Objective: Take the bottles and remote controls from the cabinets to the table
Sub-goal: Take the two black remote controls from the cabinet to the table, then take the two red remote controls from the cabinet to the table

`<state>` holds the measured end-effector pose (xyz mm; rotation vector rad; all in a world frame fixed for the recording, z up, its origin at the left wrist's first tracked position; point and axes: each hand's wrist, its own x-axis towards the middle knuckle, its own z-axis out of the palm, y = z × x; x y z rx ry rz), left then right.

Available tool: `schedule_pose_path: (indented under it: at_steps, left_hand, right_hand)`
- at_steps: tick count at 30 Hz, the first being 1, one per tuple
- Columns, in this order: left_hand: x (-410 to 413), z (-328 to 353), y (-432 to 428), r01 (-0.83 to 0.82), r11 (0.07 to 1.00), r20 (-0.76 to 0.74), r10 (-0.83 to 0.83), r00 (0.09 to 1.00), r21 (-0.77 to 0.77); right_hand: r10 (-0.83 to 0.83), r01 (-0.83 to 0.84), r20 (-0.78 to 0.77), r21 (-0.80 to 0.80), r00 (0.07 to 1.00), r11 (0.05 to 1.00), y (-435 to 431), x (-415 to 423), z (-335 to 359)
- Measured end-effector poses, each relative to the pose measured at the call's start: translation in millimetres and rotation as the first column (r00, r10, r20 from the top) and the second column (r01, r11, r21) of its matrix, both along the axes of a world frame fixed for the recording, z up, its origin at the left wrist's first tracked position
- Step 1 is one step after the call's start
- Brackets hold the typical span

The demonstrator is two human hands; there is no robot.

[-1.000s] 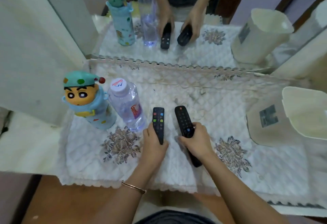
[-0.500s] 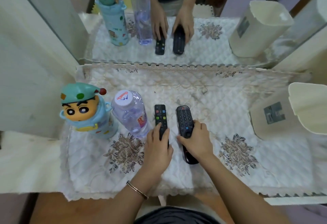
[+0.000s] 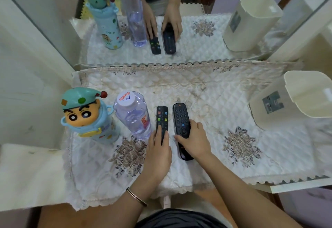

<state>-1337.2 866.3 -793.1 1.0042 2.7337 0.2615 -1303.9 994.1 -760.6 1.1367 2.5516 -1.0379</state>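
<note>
Nearest the person, the left hand (image 3: pixel 158 153) is lying flat over the near end of the small remote (image 3: pixel 162 119), fingers extended and pressing on it, not curled round it. Just beside it, the right hand (image 3: pixel 195 140) is half-closed on the long remote (image 3: pixel 181 125), thumb on one edge and fingers on the other. Both remotes are lying side by side, close but apart, on the quilted cloth (image 3: pixel 206 155) covering the table.

Left of the small remote, the clear water bottle (image 3: pixel 133 115) is standing upright with its cap on and water showing inside. Beyond it to the left, the cartoon bottle (image 3: pixel 88 116) is standing upright, closed; its contents cannot be told.

At the far right, the cream bin (image 3: pixel 294 100) is lying tipped on its side, nothing showing inside.

Judging by this, two bottles and two remotes are already sitting on the table; only letting go seems left. The cabinets are out of view.

At the back, the mirror (image 3: pixel 197 51) is reflecting all this.
</note>
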Motion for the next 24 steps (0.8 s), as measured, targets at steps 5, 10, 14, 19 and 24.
schedule_pose_path:
  at_steps: [5,10,14,19,24]
  left_hand:
    - [1,8,-9,0.047,0.997,0.011,-0.048,0.999,0.063]
    - [10,23,-1,0.195,0.935,0.109,-0.237,0.965,0.297]
    - [43,40,33,0.343,0.865,0.253,-0.447,0.858,0.366]
    - [121,55,70,0.536,0.77,0.404,-0.638,0.656,0.346]
    - [224,29,91,0.707,0.674,0.539,-0.686,0.489,0.216]
  right_hand:
    - [-0.122,0.119,-0.071,-0.042,0.99,0.992,6,32,3]
    - [-0.383,0.379,-0.151,-0.058,0.911,0.924,13,108,12]
    - [-0.611,0.612,-0.149,-0.045,0.777,0.789,7,197,19]
    - [-0.856,0.846,-0.1,-0.134,0.507,0.517,-26,312,10]
    - [-0.97,0.921,0.12,-0.358,0.211,0.156,-80,443,-17]
